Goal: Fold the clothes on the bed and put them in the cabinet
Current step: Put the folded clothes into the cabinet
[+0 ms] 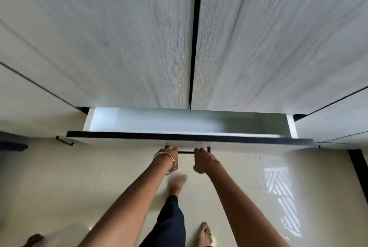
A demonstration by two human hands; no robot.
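Note:
A tall cabinet (119, 47) with pale wood-grain doors fills the upper view. Its bottom drawer (189, 138) stands partly pulled out, and the white inside that shows holds nothing. A thin dark handle (186, 152) runs along the drawer front. My left hand (169, 152), with bangles at the wrist, grips the handle's left end. My right hand (203, 159) grips its right end. No clothes are in view.
A glossy cream tiled floor (99, 187) lies below, with my bare feet (178, 184) on it near the drawer. A neighbouring drawer with a small dark handle (64, 141) sits at the left. A dark strip (358, 167) runs along the floor at the right.

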